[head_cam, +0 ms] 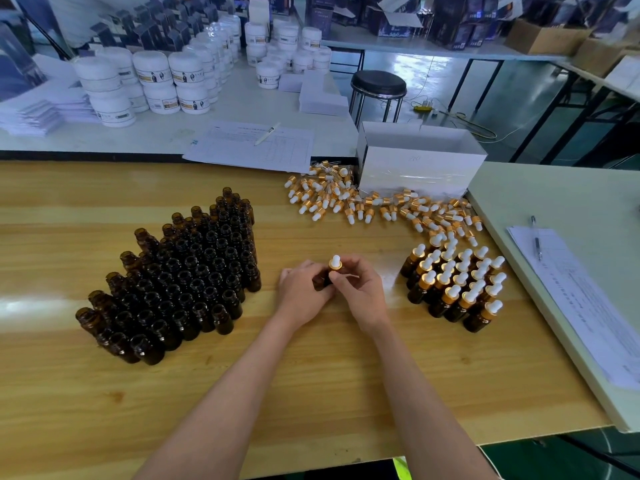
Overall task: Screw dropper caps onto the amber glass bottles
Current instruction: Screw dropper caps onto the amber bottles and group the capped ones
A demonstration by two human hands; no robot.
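Wooden tabletop [86,410] carries the whole job, and it looks smooth enough that a dropped bottle would likely roll; on its left stands the big block of uncapped amber bottles [187,271], packed touching one another, so a careless elbow or a reach across it could topple a row like dominoes; to the right stands the smaller cluster of capped bottles [453,285], equally tight, and setting the next one down hard against it could knock its neighbours over; behind that cluster sprawls the loose pile of dropper caps [367,202], whose thin glass pipettes could snap if raked or leaned on.

Between the two groups, above the bare wood, the left hand [301,292] is curled round the bottle being worked [320,281], while the right hand [360,292] pinches the dropper cap [335,264] at its gold collar, white bulb upright; the cap appears seated on the neck, mid-tightening by my reading; the risks here are a cross-threaded start if the cap sits tilted, a pipette chipped against the rim, or a cap left loose.
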